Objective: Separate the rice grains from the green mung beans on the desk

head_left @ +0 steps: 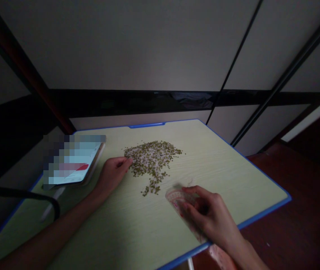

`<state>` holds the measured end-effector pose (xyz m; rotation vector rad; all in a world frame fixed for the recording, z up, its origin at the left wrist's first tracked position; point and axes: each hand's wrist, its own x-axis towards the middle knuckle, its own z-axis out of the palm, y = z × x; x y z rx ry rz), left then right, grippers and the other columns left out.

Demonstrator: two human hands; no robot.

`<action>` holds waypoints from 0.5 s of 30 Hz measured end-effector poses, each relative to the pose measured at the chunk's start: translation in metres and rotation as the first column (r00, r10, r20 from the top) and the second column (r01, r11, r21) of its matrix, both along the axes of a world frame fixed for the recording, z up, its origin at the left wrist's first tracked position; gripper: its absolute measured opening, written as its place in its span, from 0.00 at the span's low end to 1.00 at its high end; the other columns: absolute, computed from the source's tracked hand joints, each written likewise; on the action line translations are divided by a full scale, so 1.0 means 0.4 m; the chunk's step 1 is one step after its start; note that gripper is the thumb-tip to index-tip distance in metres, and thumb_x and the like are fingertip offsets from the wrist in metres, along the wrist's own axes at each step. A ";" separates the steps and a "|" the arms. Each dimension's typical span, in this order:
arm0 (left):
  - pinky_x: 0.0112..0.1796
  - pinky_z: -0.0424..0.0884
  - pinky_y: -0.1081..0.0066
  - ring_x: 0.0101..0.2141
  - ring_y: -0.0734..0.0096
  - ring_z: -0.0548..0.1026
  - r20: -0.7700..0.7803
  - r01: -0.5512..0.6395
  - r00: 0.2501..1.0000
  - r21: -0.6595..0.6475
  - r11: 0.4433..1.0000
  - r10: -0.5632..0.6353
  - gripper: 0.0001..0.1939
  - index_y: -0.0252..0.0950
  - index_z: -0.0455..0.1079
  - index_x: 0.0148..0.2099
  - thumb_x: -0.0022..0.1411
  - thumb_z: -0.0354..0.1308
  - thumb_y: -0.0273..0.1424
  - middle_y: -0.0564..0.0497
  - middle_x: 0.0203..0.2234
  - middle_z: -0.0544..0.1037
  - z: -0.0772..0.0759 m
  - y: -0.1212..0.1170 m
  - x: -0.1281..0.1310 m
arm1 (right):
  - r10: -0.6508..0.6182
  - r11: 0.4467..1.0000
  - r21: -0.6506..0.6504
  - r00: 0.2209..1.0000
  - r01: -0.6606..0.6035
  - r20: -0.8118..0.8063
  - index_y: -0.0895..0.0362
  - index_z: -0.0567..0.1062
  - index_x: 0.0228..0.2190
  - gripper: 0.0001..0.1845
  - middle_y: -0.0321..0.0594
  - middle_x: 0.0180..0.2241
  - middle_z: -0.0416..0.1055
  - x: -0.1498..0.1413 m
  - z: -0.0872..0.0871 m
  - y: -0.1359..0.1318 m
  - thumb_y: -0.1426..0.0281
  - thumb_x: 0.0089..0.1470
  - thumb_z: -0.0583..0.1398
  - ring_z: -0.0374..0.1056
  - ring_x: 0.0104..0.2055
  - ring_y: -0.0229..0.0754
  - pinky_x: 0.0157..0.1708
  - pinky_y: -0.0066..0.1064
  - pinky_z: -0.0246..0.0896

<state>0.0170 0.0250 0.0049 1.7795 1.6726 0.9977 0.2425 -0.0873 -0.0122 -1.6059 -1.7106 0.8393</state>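
A loose pile of small green beans mixed with whitish grains (pixel 154 157) lies spread on the pale table (pixel 221 157). My left hand (pixel 117 168) rests at the pile's left edge with thumb and forefinger pinched together; what is between them, if anything, is too small to make out. Nearer the front edge, my right hand (pixel 207 210) has its fingers curled about a see-through thing with a curved rim and pink markings (pixel 173 195). Motion blurs that thing and the fingertips, so its exact kind does not show.
At the left stands a tilted tablet with a lit screen (pixel 85 161), partly pixelated. A dark curved strap or cable (pixel 55 204) hangs before it. Blue trim (pixel 263 182) borders the table. Cabinet panels (pixel 137 48) rise behind, and a dark red floor (pixel 303 225) lies right.
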 end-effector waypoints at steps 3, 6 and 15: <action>0.18 0.51 0.75 0.14 0.79 0.55 -0.008 -0.001 1.000 -0.006 1.000 0.001 0.17 0.38 0.52 0.13 0.48 0.49 0.39 0.61 0.09 0.54 0.004 -0.003 0.001 | -0.031 1.000 -0.001 1.000 0.031 -0.003 0.61 0.70 0.36 0.15 0.28 0.12 0.53 0.015 0.006 0.004 0.65 0.47 0.55 0.48 0.14 0.31 0.14 0.24 0.40; 0.18 0.51 0.75 0.14 0.79 0.55 -0.021 -0.005 1.000 -0.014 1.000 0.004 0.17 0.38 0.52 0.13 0.48 0.48 0.39 0.60 0.09 0.53 0.005 -0.003 0.001 | -0.046 0.999 0.007 0.999 0.046 -0.017 0.62 0.70 0.36 0.15 0.28 0.12 0.52 0.034 0.004 0.009 0.65 0.48 0.54 0.46 0.14 0.31 0.14 0.24 0.39; 0.18 0.49 0.74 0.14 0.79 0.53 -0.025 -0.015 1.000 -0.012 1.000 0.014 0.18 0.38 0.51 0.13 0.47 0.48 0.39 0.61 0.08 0.51 -0.007 0.011 -0.002 | -0.060 0.998 -0.019 0.989 0.058 -0.136 0.63 0.69 0.38 0.18 0.28 0.12 0.55 0.080 0.016 0.016 0.65 0.47 0.56 0.50 0.14 0.30 0.14 0.23 0.44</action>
